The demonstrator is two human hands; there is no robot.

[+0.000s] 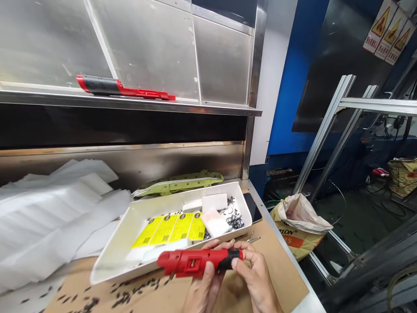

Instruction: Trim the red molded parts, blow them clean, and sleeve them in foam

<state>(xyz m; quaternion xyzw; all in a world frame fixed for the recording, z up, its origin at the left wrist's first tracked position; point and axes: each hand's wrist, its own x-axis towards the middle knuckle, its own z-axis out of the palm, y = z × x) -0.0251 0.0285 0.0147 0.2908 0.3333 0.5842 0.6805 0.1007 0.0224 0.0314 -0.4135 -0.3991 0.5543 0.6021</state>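
Both my hands hold a red plastic tool handle (192,262) with a black end, lying level above the brown worktop. My left hand (203,291) grips it from below near the middle, thumb on its side. My right hand (257,278) pinches the black end (235,255) with its fingertips. Just behind the handle sits a white tray (110,256) with yellow labels (171,228), white pads and a heap of small black parts (235,217).
A second red and black handle (120,88) lies on the steel shelf above. White foam sheets (48,217) pile at the left. A green part (179,182) lies behind the tray, a dark phone (253,208) beside it. Sacks and aluminium framing stand right of the bench.
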